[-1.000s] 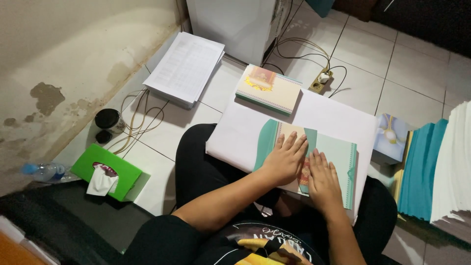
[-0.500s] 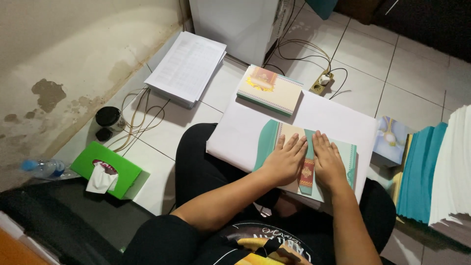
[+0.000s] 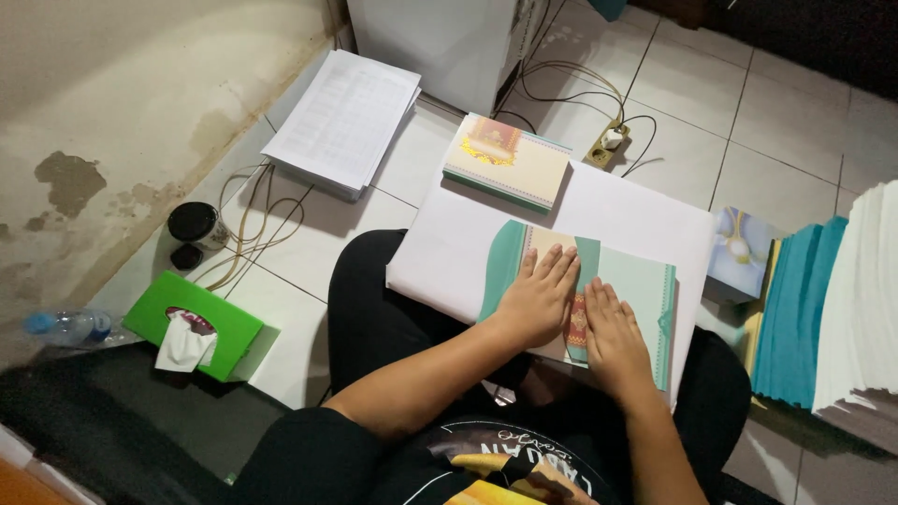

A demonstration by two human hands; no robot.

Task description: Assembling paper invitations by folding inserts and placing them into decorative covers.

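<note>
I sit on the floor with a large white sheet (image 3: 636,210) across my lap. On it lies a teal and cream folded card (image 3: 641,299). My left hand (image 3: 538,299) lies flat, fingers together, on the card's cream left part. My right hand (image 3: 613,339) presses flat on the folded teal flap beside it. Both hands rest palm down and touch side by side.
A stack of finished cards (image 3: 510,161) lies beyond the sheet. Teal and white paper stacks (image 3: 842,309) stand at the right. A pile of printed sheets (image 3: 346,120), a green tissue box (image 3: 196,323), cables, a power strip (image 3: 606,143), a dark jar (image 3: 195,224) and a water bottle (image 3: 65,327) lie around.
My right hand has slid along the teal flap, up and then back toward me. The left hand has stayed pressed on the card.
</note>
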